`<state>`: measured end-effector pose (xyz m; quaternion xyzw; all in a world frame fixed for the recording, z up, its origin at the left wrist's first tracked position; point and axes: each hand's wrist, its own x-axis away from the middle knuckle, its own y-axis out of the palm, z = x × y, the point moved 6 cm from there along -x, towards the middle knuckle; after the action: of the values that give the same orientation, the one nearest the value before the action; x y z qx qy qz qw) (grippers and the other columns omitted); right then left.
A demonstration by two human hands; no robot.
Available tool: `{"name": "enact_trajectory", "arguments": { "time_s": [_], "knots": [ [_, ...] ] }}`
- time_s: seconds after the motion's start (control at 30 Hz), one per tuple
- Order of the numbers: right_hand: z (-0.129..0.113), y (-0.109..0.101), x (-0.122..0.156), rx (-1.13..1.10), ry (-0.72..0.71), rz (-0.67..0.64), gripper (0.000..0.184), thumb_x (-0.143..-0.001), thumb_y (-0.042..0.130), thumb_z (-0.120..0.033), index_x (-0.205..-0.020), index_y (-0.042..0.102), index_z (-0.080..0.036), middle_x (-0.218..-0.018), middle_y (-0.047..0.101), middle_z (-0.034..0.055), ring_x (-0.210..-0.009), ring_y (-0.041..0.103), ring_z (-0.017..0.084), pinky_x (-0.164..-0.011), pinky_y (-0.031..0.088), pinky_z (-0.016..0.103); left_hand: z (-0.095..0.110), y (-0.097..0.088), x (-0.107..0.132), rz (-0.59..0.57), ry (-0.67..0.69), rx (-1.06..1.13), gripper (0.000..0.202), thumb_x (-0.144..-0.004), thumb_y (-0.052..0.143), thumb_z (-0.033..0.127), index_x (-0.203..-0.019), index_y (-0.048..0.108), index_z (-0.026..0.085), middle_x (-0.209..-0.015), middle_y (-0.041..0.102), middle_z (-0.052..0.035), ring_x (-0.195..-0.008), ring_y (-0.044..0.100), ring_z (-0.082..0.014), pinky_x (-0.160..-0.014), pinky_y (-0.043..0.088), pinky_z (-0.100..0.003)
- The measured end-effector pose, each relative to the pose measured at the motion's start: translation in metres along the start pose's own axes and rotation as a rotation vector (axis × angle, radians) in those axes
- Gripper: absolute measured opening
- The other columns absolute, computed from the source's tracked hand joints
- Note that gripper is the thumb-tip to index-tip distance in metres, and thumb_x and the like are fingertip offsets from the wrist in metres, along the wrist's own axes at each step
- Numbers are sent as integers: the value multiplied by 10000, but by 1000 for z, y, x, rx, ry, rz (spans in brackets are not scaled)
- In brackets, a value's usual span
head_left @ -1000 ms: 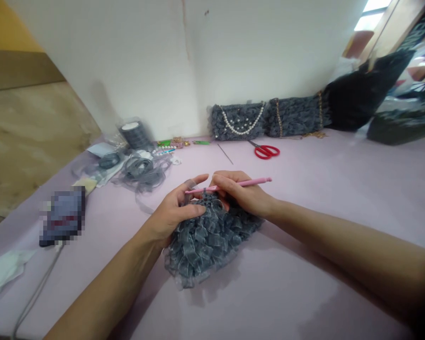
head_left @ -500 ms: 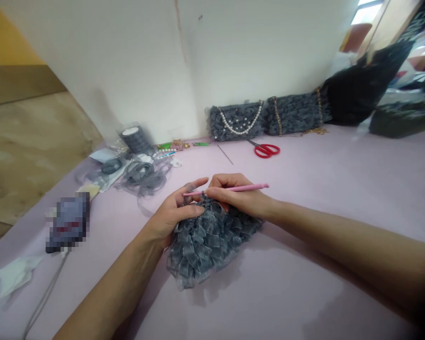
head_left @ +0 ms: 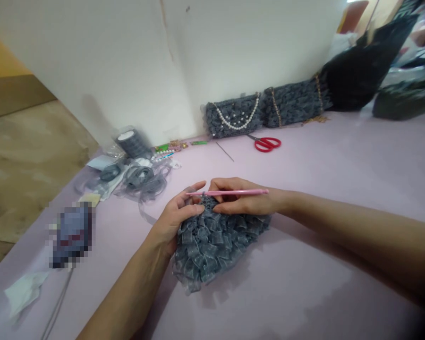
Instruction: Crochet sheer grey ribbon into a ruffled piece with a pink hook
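Head view: your left hand (head_left: 173, 219) pinches the grey ribbon crochet (head_left: 216, 250) on the bench (head_left: 304, 269), your right hand (head_left: 246, 202) grips the pink crochet hook (head_left: 233, 192) above it; keep that tension even.

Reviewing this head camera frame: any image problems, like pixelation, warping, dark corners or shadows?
Head view: a pixelated block hides an object at left; wide-angle warping makes the white wall lean; the lower right corner darkens past the right forearm; the grey ribbon piece casts a soft shadow on the lilac table.
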<state>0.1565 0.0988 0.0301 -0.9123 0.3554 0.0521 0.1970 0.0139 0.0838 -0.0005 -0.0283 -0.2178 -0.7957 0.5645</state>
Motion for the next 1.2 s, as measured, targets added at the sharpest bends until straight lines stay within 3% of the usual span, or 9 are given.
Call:
{"name": "enact_trajectory", "arguments": {
  "time_s": [0.17, 0.3, 0.43, 0.57, 0.67, 0.77, 0.87, 1.0, 1.2],
  "knots": [
    [6, -3, 0, 0, 80, 10, 185, -811, 612, -156, -775, 434, -190, -704, 449, -53, -597, 386, 73, -502, 311, 175, 0, -4, -2, 30, -16, -26, 677, -646, 776, 179, -1289, 573, 230, -972, 683, -38, -795, 635, -161, -759, 468, -289],
    [6, -1, 0, -31, 89, 46, 220, -864, 615, -305, -771, 458, -180, -671, 462, -55, -572, 391, 70, -493, 303, 188, 1, -4, -2, -7, 13, -56, 643, -678, 784, 183, -1282, 576, 255, -1000, 685, -27, -844, 638, -151, -790, 464, -270],
    [6, -1, 1, -11, 135, 145, 362, -959, 466, -415, -700, 496, -165, -634, 516, -30, -590, 446, 85, -556, 349, 219, 5, -1, 1, -73, 14, -91, 641, -707, 779, 189, -1305, 558, 260, -998, 684, -36, -853, 636, -152, -794, 459, -270],
    [4, -2, 2, 34, 138, 201, 411, -977, 410, -391, -635, 464, -170, -621, 513, -27, -587, 444, 93, -586, 352, 241, 13, -5, 5, -82, 35, -99, 464, -795, 715, 286, -1243, 613, 218, -963, 680, -46, -832, 618, -146, -762, 449, -257],
    [4, -2, 4, 48, 151, 229, 394, -971, 417, -392, -647, 471, -174, -628, 519, -27, -596, 449, 99, -586, 345, 249, 24, -11, 8, -55, 128, -234, 360, -863, 641, 352, -1196, 656, 216, -891, 661, -26, -790, 581, -124, -732, 421, -238],
    [3, -3, 5, 46, 156, 249, 381, -966, 434, -414, -673, 489, -177, -624, 530, -28, -592, 448, 103, -570, 340, 249, 32, -13, 11, -63, 234, -395, 485, -890, 612, 360, -1361, 526, 285, -906, 666, -14, -865, 565, -140, -796, 402, -252],
    [1, -2, 6, 55, 156, 264, 361, -968, 442, -404, -693, 499, -176, -630, 535, -27, -596, 454, 103, -570, 347, 247, 35, -13, 13, -65, 265, -418, 625, -904, 595, 357, -1475, 345, 316, -883, 660, -4, -859, 554, -136, -790, 391, -256],
    [-4, 0, 6, 92, 147, 272, 358, -977, 430, -393, -701, 502, -176, -637, 534, -23, -609, 462, 106, -579, 358, 248, 32, -8, 15, -95, 226, -282, 705, -832, 693, 313, -1453, 364, 269, -811, 573, 25, -739, 515, -96, -691, 378, -229],
    [-6, 1, 8, 88, 117, 279, 349, -980, 435, -398, -721, 517, -180, -633, 529, -27, -605, 458, 102, -573, 353, 246, 30, -5, 15, -80, 221, -284, 891, -740, 758, 169, -1486, 283, 278, -843, 573, 31, -778, 533, -88, -737, 397, -225]
  ]
}}
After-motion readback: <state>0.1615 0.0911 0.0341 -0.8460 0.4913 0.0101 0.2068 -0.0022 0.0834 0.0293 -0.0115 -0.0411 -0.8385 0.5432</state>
